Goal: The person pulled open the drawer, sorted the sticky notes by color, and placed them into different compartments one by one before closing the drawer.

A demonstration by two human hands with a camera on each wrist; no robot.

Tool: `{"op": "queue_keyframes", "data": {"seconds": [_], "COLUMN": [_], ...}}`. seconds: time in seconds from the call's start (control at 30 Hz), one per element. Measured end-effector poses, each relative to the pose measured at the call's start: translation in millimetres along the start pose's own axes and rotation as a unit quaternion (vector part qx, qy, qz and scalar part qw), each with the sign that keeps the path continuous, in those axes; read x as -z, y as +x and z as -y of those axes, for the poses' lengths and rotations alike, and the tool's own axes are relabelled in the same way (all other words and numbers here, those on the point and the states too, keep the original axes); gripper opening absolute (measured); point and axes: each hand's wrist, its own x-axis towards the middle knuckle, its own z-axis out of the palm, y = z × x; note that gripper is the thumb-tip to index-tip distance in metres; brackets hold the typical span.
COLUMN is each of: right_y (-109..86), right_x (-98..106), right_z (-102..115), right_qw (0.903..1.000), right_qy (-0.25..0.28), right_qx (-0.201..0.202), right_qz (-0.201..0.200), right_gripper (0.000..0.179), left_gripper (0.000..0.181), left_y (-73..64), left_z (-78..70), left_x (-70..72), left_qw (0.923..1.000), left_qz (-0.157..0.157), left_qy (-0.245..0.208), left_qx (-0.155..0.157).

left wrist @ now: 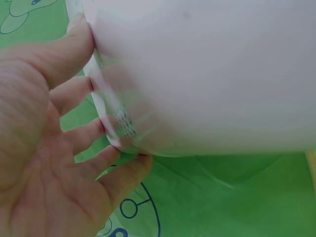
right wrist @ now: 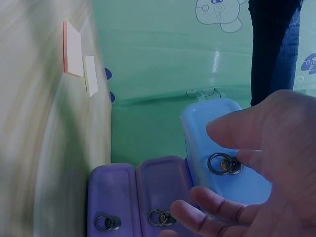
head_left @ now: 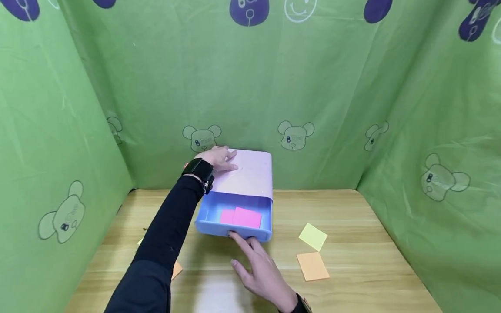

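Observation:
A small drawer cabinet (head_left: 252, 174) with a pale pinkish-white shell stands at the back of the table. Its blue top drawer (head_left: 213, 227) is pulled out, with two pink sticky-note pads (head_left: 247, 217) inside. My left hand (head_left: 216, 159) rests on the shell's top left side; in the left wrist view its fingertips press against the shell's edge. My right hand (head_left: 264, 271) is at the drawer front, thumb and fingers spread around a metal ring pull (right wrist: 224, 164). A fingertip touches or nearly touches the pull's base. Two purple drawers (right wrist: 112, 190) below are pushed in.
On the right of the table lie a yellow sticky-note pad (head_left: 313, 237) and an orange pad (head_left: 313, 266). Another orange pad (head_left: 177, 269) is partly hidden by my left sleeve. Green patterned cloth (head_left: 250, 87) walls the table at the back and sides.

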Motion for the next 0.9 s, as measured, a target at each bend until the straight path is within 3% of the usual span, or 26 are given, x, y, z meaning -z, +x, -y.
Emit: {"op": "queue_keyframes", "data": {"seconds": [0.3,0.6,0.9], "right_y": [15.0,33.0,48.0], "right_x": [-1,-5,-10], "right_z": [-4,-17,-24], "right_qw": [0.9990,0.9977,0.9958], "right_qy": [0.027,0.047,0.065], "right_qx": [-0.031,-0.047,-0.056], "right_qz": [0.020,0.012,0.030], "right_gripper": [0.073,0.082,0.088], "left_gripper": [0.070,0.070,0.070], "left_y": [-2.2,0.3,0.3], "left_z": [0.5,1.9,4.5], "left_x": [0.1,-3.4,-2.6], "left_qw": [1.0000,1.0000,1.0000], "left_qz": [-0.004,-0.006,-0.008], "left_qy": [0.000,-0.004,0.000], "left_qx": [0.003,-0.004,-0.001]}}
